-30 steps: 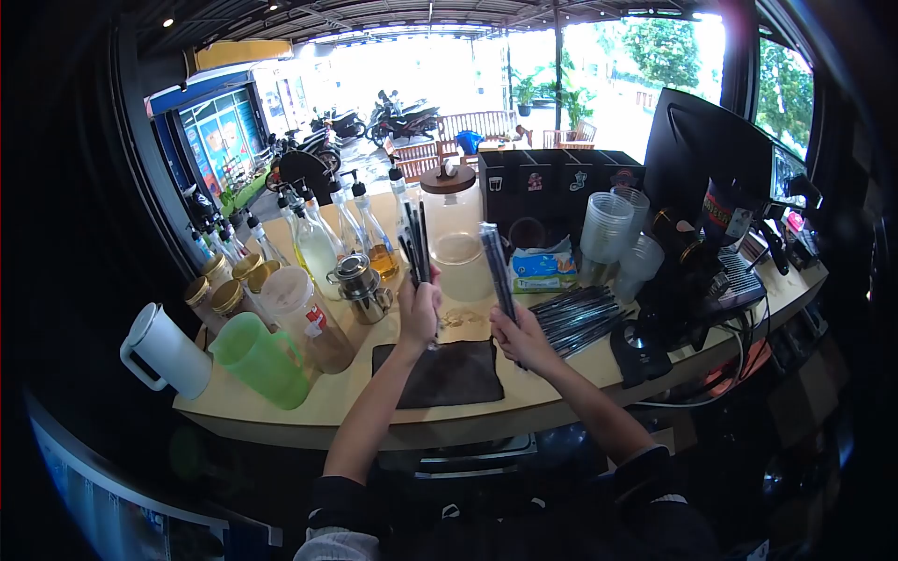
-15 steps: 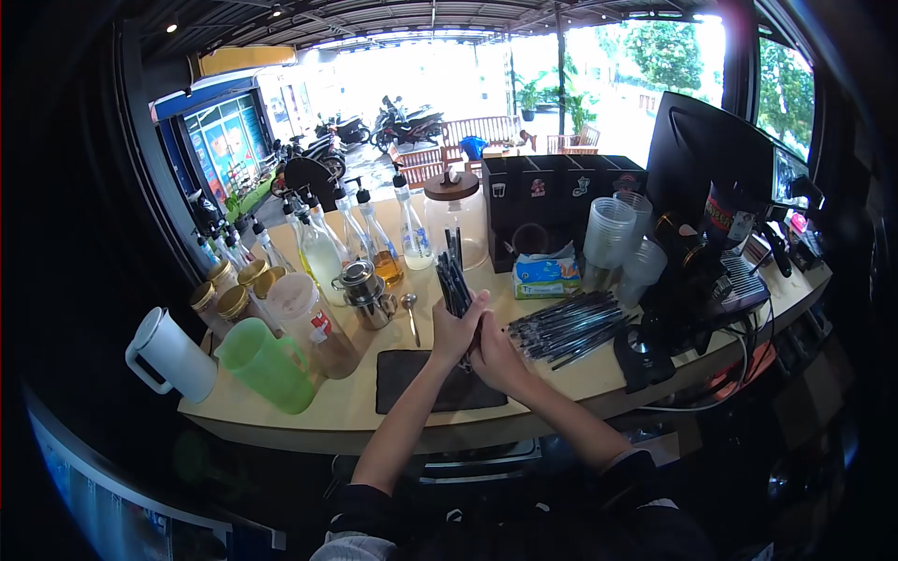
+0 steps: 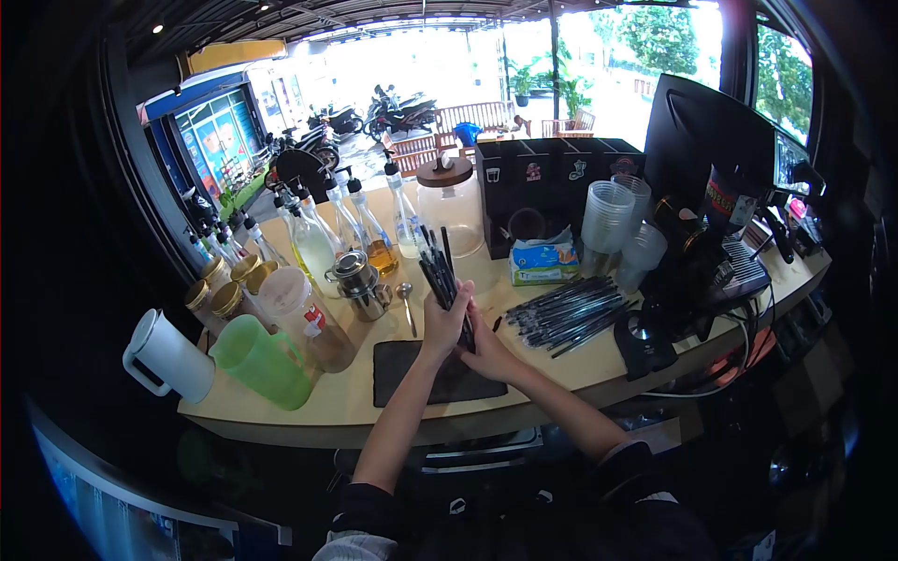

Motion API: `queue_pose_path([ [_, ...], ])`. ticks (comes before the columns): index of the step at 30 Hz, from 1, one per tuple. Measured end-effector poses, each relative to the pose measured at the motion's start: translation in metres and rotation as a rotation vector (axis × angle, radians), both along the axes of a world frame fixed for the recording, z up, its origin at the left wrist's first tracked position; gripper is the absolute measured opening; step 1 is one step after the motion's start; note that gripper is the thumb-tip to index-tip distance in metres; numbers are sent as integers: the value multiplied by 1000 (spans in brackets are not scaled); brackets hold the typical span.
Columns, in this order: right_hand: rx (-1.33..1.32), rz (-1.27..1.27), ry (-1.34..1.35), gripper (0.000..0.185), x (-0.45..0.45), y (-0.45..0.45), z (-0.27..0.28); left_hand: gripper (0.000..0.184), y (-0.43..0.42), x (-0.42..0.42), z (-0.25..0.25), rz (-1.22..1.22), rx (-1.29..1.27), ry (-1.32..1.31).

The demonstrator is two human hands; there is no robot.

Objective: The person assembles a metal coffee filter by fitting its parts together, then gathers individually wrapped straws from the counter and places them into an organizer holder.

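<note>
Dark straws point(image 3: 438, 276) bundled upright, slightly tilted, above black mat point(image 3: 393, 374); left hand point(image 3: 443, 323) and right hand point(image 3: 484, 348) wrapped around them.

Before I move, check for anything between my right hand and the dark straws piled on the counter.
Nothing tall blocks it: only counter and a small dark sliver show between the right hand and the straws.

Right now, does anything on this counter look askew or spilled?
The pile of black straws looks untidy, splayed at uneven angles in front of the tissue pack. I can see no spill.
</note>
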State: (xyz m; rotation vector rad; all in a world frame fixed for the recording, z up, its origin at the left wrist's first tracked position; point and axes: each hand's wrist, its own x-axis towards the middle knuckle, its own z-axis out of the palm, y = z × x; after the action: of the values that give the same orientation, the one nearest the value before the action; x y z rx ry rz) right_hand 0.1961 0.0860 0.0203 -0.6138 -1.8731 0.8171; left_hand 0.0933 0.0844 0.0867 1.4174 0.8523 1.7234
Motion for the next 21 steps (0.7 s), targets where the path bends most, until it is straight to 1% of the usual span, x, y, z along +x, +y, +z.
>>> queue_pose_path([
  [1, -1, -1, 2, 83, 4, 0, 2, 19, -3, -2, 0, -25, -55, 27],
  [3, 139, -32, -523, 104, 23, 5, 17, 17, 1, -4, -14, -18, -40, 18],
  [4, 51, 62, -440, 114, 33, 9, 26, 17, -2, -4, -19, -38, -55, 38],
  [5, 54, 62, -441, 114, 41, 8, 46, 17, -4, -4, -24, -60, -70, 57],
  [6, 70, 18, -500, 109, 50, 5, 72, 18, -3, -9, -30, -37, -54, 176],
  [7, 84, -27, -560, 104, 55, 4, 95, 18, -5, -9, -33, -38, -53, 175],
  [9, 258, -33, -243, 88, 53, 10, 125, 19, -7, -7, -37, 20, -63, 170],
  [10, 257, -33, -246, 88, 49, 3, 140, 17, -10, -7, -33, 16, -72, 173],
  [12, 451, -136, -95, 72, 34, -12, 165, 18, -10, -8, -36, 1, -94, 196],
  [13, 452, -134, -98, 72, 29, -12, 167, 19, -9, -8, -38, -13, -115, 222],
  [15, 729, -143, -430, 57, 20, -14, 168, 20, -8, -5, -45, -38, -94, 195],
  [16, 834, -166, -614, 56, 15, -12, 161, 21, -7, -4, -49, -65, -72, 171],
  [17, 836, -166, -616, 56, 15, -11, 157, 21, -6, -4, -53, -65, -71, 169],
  [19, 680, -65, -661, 57, 17, -11, 152, 21, -7, -5, -56, -114, -12, 236],
  [20, 616, -5, -554, 61, 18, -12, 153, 21, -7, -6, -55, -112, -5, 234],
  [21, 622, -4, -557, 61, 21, -14, 154, 20, -7, -7, -54, -135, -35, 236],
])
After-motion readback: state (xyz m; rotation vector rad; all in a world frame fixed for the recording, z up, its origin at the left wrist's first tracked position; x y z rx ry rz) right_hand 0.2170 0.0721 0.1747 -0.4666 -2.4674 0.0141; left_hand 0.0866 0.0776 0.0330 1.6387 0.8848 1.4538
